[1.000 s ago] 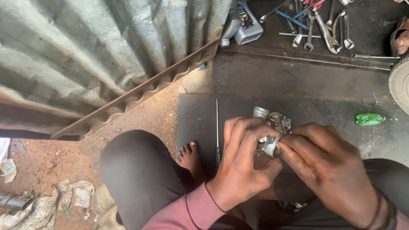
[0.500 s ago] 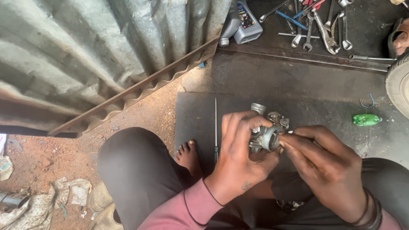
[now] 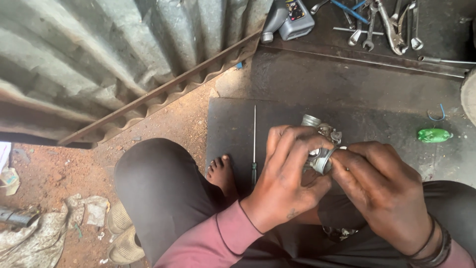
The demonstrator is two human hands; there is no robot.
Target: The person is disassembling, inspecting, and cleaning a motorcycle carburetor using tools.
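Grip: left hand (image 3: 290,178) is wrapped tight around a small metal carburetor-looking part (image 3: 320,149), fingers curled over the top of it. Right hand (image 3: 382,191) is pinching at a round silvery cap on the part's side with its fingertips, so both hands are closed on the same piece.

Where the part is: held up in the air over the lap, above the dark mat (image 3: 233,129), not resting on anything.

Slip risk: my guess is those greasy-looking fingers could lose the cap, and a small bit would drop between the knees, where it's hard to find.

Foot: bare foot (image 3: 222,173) sits right beside the screwdriver (image 3: 254,144) lying on the mat; a dropped part, or a shift of the leg, could land on toes or roll the tool.

Dirt: red soil (image 3: 168,119) just beside the mat edge, so anything bouncing off likely picks up grit.

Green thing: small green wrapper or bottle (image 3: 434,135) off to the right, well apart.

Far end: wrenches and pliers (image 3: 391,27) plus a grey oil bottle (image 3: 292,17), out of easy reach from this squat.
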